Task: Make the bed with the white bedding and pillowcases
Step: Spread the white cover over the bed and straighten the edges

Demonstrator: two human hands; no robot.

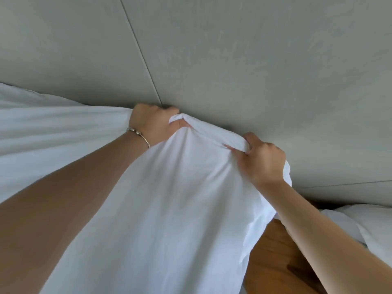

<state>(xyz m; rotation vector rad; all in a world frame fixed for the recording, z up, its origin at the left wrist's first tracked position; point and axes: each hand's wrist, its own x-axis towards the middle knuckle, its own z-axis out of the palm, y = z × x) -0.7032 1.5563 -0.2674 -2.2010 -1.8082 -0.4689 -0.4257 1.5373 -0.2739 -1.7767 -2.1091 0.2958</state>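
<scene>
The white sheet (pixel 165 198) is bunched along its top edge against the grey padded headboard (pixel 233 60). The left hand (pixel 152 122), wearing a bracelet (pixel 139 134), and the right hand (pixel 263 160) each have a closed grip on that edge. Wooden floor (pixel 273 251) shows below right.

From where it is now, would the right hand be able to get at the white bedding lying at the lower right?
Probably yes, but not freely: the right hand grips the bunched edge of the white sheet against the grey headboard. The other bedding lies beside that forearm with nothing between, once the grip is released.
</scene>
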